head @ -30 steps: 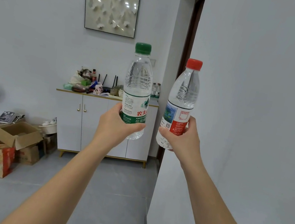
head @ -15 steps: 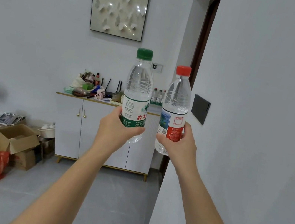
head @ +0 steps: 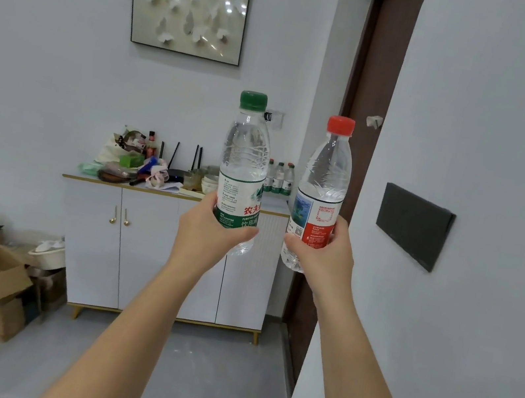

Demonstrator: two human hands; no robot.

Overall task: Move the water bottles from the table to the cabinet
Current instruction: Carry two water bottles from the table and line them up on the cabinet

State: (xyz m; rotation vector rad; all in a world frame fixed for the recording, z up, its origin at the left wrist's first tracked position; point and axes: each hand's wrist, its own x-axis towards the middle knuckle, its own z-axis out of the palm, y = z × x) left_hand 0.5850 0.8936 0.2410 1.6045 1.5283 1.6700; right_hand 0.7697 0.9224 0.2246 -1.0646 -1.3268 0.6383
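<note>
The white cabinet (head: 141, 248) stands ahead against the far wall, well apart from the person, with its doors closed. The left and middle of its top are crowded with clutter (head: 132, 159): bags, bowls and small items. At the right end of that top a short row of small bottles (head: 279, 179) already stands, so part of the job appears to be done, though it is hard to say how many are there. The table is not in view, so what remains on it cannot be told.

Two more bottles are in transit, held upright side by side in the air in front of the cabinet and not touching each other. The green-capped bottle (head: 243, 161) is in the left hand (head: 208, 231), whose fingers and thumb wrap its lower label. The red-capped bottle (head: 325, 178), leaning slightly, is gripped the same way low down by the right hand (head: 322, 259). Both look full, and the green cap (head: 253, 100) and red cap (head: 341, 125) are on.

What is left for this pair, by my reading, is to close the gap and set them down beside the standing row.
</note>
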